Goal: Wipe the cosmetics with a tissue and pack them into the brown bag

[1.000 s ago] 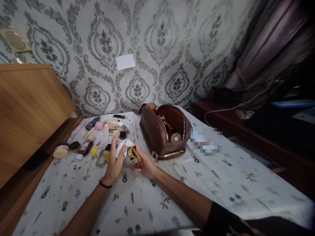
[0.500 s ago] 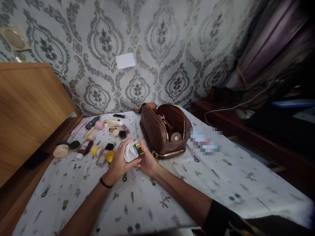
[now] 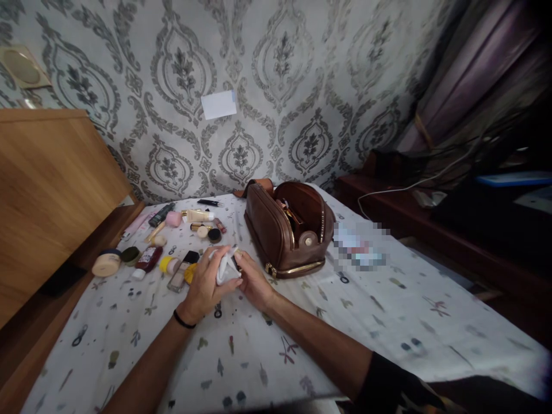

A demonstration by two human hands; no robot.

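My left hand (image 3: 203, 287) is closed around a crumpled white cloth (image 3: 226, 271), which it presses against a small gold-capped container (image 3: 236, 259). My right hand (image 3: 257, 286) grips that container from the other side, its thumb across the top. Most of the container is hidden by fingers and cloth, so its exact kind does not show. Both hands are above the patterned sheet (image 3: 267, 368), in front of an open brown leather toiletry bag (image 3: 268, 236). Some small items (image 3: 291, 213) show inside the bag.
Left of my hands lie a bottle with a black cap (image 3: 177, 279), a yellow-capped jar (image 3: 166, 264), a dark red bottle (image 3: 149, 259), a cream tube (image 3: 199, 215) and round containers (image 3: 106, 263). A wooden panel (image 3: 56, 195) stands at left. Right of the bag is a pixelated patch.
My right thumb and fingers have shifted over the gold cap, which now shows much less. The cloth and container have turned slightly in my hands. The bag and cosmetics have stayed put.
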